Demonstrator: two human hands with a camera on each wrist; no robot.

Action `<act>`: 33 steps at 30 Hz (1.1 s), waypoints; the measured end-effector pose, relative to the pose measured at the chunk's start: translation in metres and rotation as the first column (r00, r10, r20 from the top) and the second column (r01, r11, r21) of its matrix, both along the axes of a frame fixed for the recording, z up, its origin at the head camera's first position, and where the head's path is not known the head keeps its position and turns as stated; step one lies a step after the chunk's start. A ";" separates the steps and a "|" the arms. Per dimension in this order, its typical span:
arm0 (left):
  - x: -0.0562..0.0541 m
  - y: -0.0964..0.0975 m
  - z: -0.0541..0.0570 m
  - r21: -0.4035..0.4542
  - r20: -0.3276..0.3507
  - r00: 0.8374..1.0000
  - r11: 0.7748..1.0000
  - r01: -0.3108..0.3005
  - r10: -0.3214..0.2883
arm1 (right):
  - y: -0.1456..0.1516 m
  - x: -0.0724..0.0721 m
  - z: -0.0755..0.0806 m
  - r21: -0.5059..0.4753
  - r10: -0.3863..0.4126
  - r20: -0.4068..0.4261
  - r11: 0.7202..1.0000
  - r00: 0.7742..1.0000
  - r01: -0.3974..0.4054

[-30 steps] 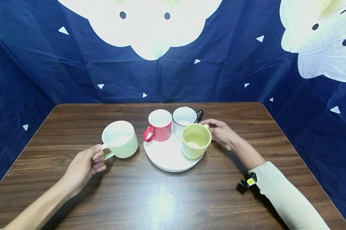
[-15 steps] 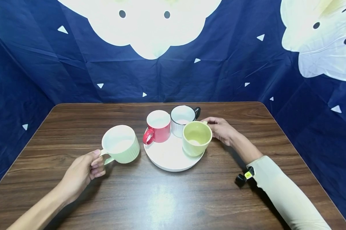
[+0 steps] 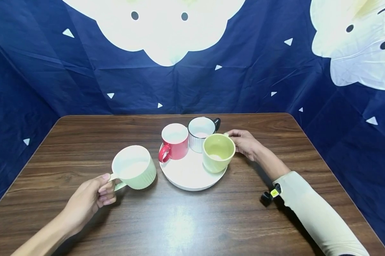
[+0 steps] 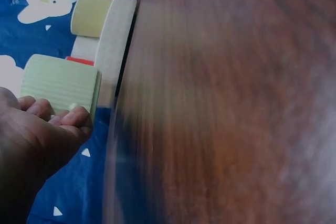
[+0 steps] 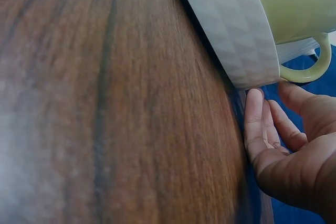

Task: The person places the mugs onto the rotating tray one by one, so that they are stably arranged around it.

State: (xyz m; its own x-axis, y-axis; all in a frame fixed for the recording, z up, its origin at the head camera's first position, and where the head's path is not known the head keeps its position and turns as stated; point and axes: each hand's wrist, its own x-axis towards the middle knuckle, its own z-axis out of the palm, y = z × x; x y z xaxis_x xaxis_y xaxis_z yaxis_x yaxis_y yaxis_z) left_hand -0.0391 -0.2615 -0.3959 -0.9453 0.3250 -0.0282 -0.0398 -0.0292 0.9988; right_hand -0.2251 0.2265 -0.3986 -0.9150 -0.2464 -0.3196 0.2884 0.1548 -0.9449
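Note:
In the head view my left hand (image 3: 90, 197) pinches the handle of a pale green ribbed mug (image 3: 142, 174), held upright left of a round white rotating tray (image 3: 187, 177). The left wrist view shows that mug's ribbed side (image 4: 60, 82) just above the table level. On the tray stand a red mug (image 3: 179, 149), a white mug (image 3: 195, 142) with black rim and handle, and a yellow-green mug (image 3: 213, 161). My right hand (image 3: 247, 144) touches the tray's right edge. In the right wrist view, its fingertips (image 5: 254, 98) rest against the faceted wall beside the yellow-green handle (image 5: 310, 76).
A brown wood-grain table (image 3: 179, 231) bears everything. Behind it hangs a dark blue cloth (image 3: 128, 85) with white cloud shapes. A small black camera (image 3: 267, 198) hangs from the right wrist by the sleeve.
The tray has turned counterclockwise: the red mug moved left and nearer, the white mug left, the yellow-green mug away. My left hand has brought the pale green mug nearer the front.

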 end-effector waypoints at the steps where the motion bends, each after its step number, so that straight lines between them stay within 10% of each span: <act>1: 0.001 0.001 0.000 0.008 -0.003 1.000 1.000 0.009 -0.009 | 0.001 0.001 0.000 -0.003 -0.004 -0.001 1.000 1.000 0.004; 33: 0.004 0.031 0.005 0.108 -0.082 0.981 0.977 0.185 -0.177 | 0.012 0.070 0.001 -0.142 0.010 -0.017 0.990 1.000 -0.012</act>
